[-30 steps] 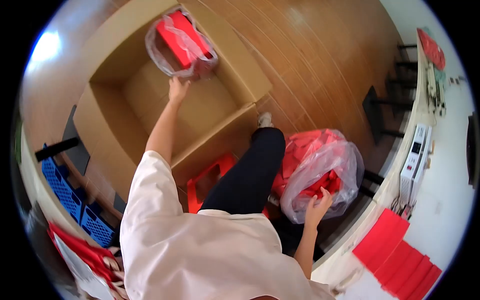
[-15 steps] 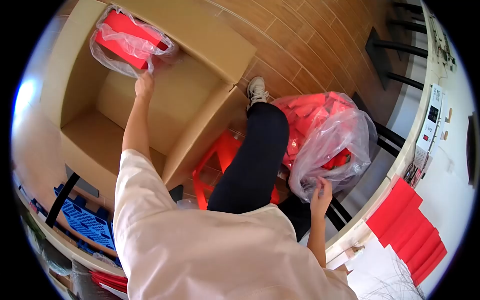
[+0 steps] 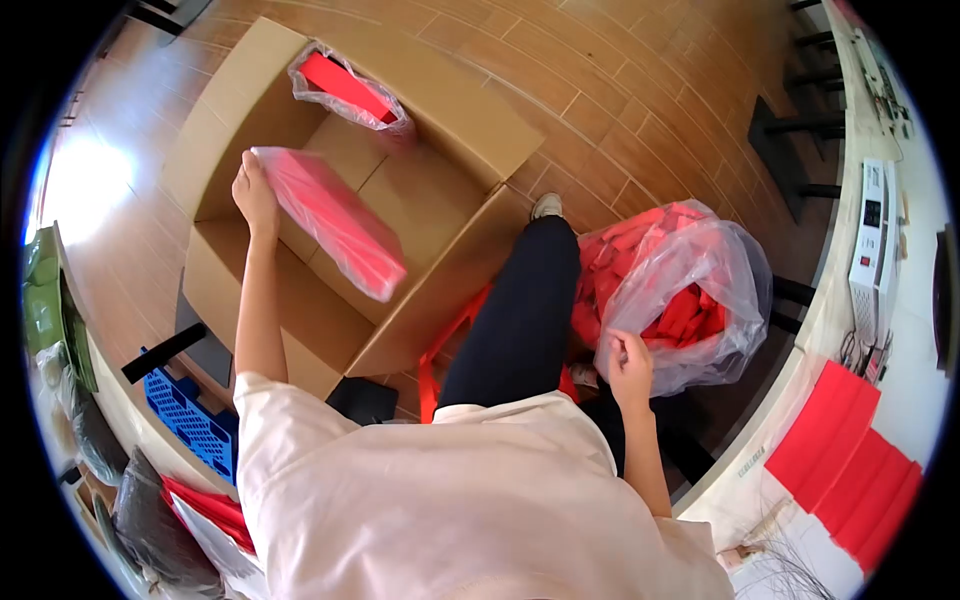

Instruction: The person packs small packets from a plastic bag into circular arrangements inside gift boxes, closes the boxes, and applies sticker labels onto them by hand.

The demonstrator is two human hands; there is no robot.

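Note:
My left hand (image 3: 256, 192) is closed on one end of a red bundle wrapped in clear plastic (image 3: 335, 222), which it holds over the open cardboard box (image 3: 425, 205). Another red bundle in clear plastic (image 3: 350, 88) stands against the box's far inner wall. On the right, a large clear plastic bag (image 3: 745, 340) full of red pieces (image 3: 625, 243) stands on the floor with its mouth open. My right hand (image 3: 628, 365) has its fingers curled at the near edge of this bag and pinches the plastic.
Red sheets (image 3: 825, 430) lie overlapped on the white table at the right, near a white device (image 3: 872, 250). Beside my leg is a red stool (image 3: 428, 385), partly hidden. A blue plastic crate (image 3: 190, 425) and more bags (image 3: 160, 515) are at the lower left.
My left hand has moved from the bundle at the box's far wall to the left side and now holds a separate wrapped bundle. The view has shifted slightly.

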